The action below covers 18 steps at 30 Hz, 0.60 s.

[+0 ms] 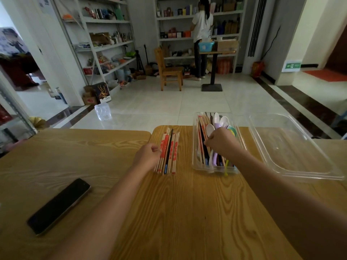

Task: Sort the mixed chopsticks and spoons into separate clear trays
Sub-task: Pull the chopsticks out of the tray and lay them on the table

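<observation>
Chopsticks (pixel 201 132) and plastic spoons (pixel 210 129) lie mixed lengthwise in the narrow clear tray (pixel 195 164) on the counter (pixel 187 212) ahead of us, with a wider clear tray (pixel 291 158) just to its right. We judge the sticks light, stiff and thin. They would roll and slip against each other, so they are best pinched near the middle of their length, where they balance, not at a tip. The spoons look light and smooth, and their handles offer the easier hold. Our right hand (pixel 222 142) reaches into the narrow tray with its fingers (pixel 208 142) curled down. They appear to pinch one or two wooden sticks on the tray's left side, and the spoon bowls sit just beyond the knuckles. Our left hand (pixel 148 155) rests at the sorted bundle (pixel 169 151) of chopsticks lying left of the tray. Its fingers (pixel 156 148) are curled at the bundle's left edge and seem to pinch the outermost sticks. We cannot tell whether a tray lies under that bundle.
</observation>
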Motion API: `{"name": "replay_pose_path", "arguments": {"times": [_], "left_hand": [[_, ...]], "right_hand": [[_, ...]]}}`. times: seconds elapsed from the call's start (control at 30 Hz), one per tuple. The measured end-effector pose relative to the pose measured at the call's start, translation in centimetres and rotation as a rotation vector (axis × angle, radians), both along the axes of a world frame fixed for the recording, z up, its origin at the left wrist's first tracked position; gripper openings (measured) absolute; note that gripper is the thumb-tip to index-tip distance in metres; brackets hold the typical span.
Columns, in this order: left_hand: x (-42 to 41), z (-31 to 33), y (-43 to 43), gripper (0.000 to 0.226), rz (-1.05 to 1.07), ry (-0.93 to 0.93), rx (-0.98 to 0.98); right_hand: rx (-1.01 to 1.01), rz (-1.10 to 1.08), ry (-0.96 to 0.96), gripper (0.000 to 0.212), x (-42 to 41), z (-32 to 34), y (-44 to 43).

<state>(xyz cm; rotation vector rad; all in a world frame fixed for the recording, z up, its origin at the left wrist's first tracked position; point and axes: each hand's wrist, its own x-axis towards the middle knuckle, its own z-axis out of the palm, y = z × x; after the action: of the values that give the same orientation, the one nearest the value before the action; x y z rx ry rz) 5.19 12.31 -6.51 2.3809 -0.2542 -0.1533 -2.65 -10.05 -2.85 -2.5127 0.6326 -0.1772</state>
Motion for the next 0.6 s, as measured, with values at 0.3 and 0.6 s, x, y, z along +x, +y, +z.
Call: {"name": "replay_pose_path", "arguments": {"times": [0.3,0.6], "left_hand": [[-1.0,2.1,-1.1,0.025,-0.14,0.008,-0.115],[-2.5,2.8,-2.9,0.021,-0.2,0.013,-0.241]], "right_hand": [[-0.27,0.001,0.065,0.024,0.1,-0.2,2.7],[0.3,-0.121,-0.156,0.017,0.9,1.6,0.2]]}}
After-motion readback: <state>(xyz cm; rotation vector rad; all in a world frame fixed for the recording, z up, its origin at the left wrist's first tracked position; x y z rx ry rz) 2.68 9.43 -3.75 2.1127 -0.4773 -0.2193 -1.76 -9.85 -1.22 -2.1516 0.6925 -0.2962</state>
